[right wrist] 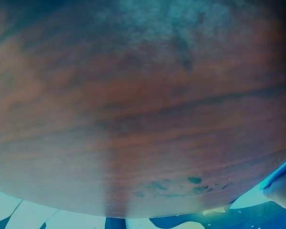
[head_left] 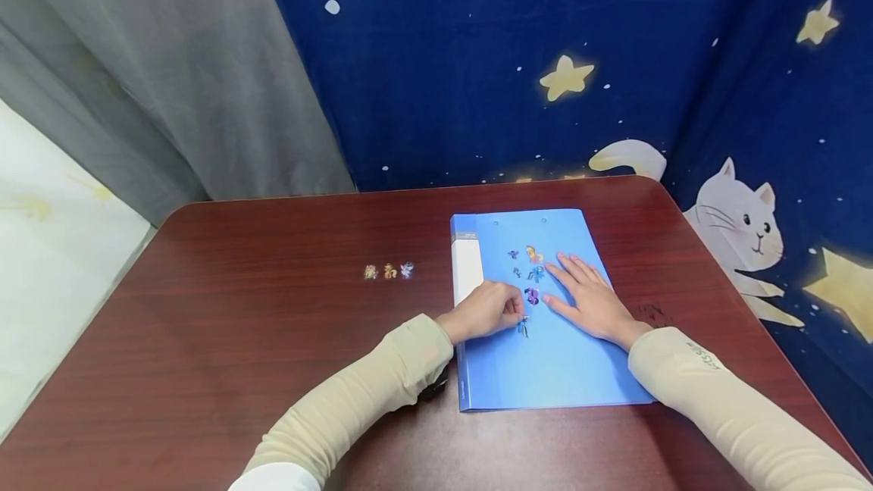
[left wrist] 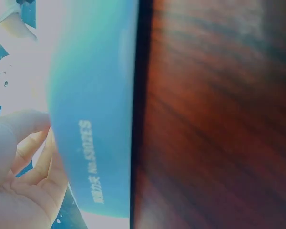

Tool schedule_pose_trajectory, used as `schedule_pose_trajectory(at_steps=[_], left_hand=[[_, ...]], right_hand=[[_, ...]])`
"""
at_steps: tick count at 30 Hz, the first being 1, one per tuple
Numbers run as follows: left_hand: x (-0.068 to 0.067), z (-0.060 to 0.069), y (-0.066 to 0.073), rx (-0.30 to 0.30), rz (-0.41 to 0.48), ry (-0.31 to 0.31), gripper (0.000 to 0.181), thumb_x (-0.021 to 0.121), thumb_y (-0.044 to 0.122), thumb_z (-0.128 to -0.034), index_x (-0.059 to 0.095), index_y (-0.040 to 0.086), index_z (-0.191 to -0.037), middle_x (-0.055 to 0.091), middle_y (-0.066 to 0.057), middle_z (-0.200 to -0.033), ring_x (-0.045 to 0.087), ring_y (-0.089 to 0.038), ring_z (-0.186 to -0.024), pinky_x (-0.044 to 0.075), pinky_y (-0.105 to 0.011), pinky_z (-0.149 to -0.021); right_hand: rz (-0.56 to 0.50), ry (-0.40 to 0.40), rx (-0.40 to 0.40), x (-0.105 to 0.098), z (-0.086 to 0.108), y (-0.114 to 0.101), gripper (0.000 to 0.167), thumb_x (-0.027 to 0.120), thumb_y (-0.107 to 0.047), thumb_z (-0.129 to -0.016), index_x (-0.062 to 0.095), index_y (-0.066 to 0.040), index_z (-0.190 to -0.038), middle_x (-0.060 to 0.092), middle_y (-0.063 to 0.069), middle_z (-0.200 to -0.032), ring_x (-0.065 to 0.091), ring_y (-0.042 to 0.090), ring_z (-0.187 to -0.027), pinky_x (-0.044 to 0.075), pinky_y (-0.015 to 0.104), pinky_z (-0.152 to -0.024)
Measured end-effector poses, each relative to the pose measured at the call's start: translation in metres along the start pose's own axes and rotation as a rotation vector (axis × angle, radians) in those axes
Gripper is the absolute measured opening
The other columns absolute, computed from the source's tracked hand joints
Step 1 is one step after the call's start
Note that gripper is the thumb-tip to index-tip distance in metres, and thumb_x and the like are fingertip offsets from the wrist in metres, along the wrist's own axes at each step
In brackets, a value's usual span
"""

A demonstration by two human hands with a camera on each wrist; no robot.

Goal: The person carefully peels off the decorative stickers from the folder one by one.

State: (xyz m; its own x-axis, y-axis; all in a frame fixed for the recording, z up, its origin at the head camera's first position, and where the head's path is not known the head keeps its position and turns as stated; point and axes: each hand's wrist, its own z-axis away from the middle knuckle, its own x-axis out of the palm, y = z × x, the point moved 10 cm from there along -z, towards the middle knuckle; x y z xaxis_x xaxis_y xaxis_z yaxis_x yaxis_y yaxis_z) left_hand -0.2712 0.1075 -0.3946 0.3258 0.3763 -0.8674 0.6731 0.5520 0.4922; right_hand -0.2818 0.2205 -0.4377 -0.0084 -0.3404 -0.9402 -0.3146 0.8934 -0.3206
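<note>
Head view: left hand (head_left: 486,309) pinches blue sticker (head_left: 523,329) on blue plastic folder (head_left: 559,373), right hand (head_left: 589,307) spread. Five others (head_left: 531,296) down; three stickers (head_left: 389,271) centre-left seemingly remain.

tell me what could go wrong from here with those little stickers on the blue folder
The left hand seems to pinch the lowest sticker, which could crease. The right hand lies on the blue folder, close to the purple sticker, and might nudge it. The three small colourful pieces on the table could be brushed away if the left sleeve swings over them.
</note>
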Motion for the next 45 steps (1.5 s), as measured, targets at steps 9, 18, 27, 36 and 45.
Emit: schedule_pose_trajectory(at_steps=[9,18,27,36,45], left_hand=[[-0.001,-0.002,-0.009,-0.056,0.111,0.007,0.003,0.064,0.002,-0.0733,0.064,0.004,-0.075,0.061,-0.001,-0.066,0.053,-0.004,-0.059,0.04,-0.01,-0.056],[-0.002,-0.001,-0.013,-0.106,0.197,-0.023,0.005,0.064,0.006,-0.078,0.066,0.005,-0.073,0.06,0.0,-0.065,0.048,-0.004,-0.059,0.039,-0.013,-0.055],[-0.015,0.007,-0.035,-0.212,0.393,-0.04,0.01,0.06,0.007,-0.0832,0.068,0.001,-0.084,0.063,-0.003,-0.072,0.049,-0.005,-0.062,0.041,-0.015,-0.058],[-0.04,0.021,-0.071,-0.311,0.506,0.132,0.008,0.063,0.007,-0.0808,0.068,0.002,-0.083,0.065,-0.005,-0.075,0.054,-0.006,-0.063,0.044,-0.017,-0.058],[-0.064,0.04,-0.113,-0.45,0.503,0.267,0.006,0.061,0.009,-0.0807,0.065,0.005,-0.084,0.063,-0.004,-0.075,0.056,-0.014,-0.065,0.046,-0.024,-0.058]], right_hand=[[0.005,-0.011,0.0,0.001,-0.002,-0.001,0.066,0.045,-0.049,-0.087,0.033,-0.008,-0.136,0.023,0.017,-0.142,0.014,0.034,-0.13,0.011,0.052,-0.102],[0.001,-0.048,0.032,0.001,0.001,0.0,0.067,0.046,-0.049,-0.086,0.031,-0.009,-0.137,0.02,0.016,-0.143,0.012,0.034,-0.131,0.01,0.052,-0.102],[-0.004,-0.046,0.024,-0.001,0.0,-0.002,0.066,0.046,-0.049,-0.086,0.031,-0.008,-0.137,0.021,0.016,-0.143,0.012,0.034,-0.13,0.011,0.052,-0.101],[-0.007,-0.03,0.008,-0.001,0.001,-0.002,0.065,0.047,-0.047,-0.086,0.032,-0.008,-0.137,0.022,0.017,-0.142,0.014,0.034,-0.13,0.011,0.052,-0.102],[-0.012,-0.018,-0.007,-0.002,0.003,-0.002,0.065,0.047,-0.046,-0.087,0.032,-0.007,-0.136,0.022,0.018,-0.142,0.014,0.035,-0.13,0.012,0.052,-0.101]])
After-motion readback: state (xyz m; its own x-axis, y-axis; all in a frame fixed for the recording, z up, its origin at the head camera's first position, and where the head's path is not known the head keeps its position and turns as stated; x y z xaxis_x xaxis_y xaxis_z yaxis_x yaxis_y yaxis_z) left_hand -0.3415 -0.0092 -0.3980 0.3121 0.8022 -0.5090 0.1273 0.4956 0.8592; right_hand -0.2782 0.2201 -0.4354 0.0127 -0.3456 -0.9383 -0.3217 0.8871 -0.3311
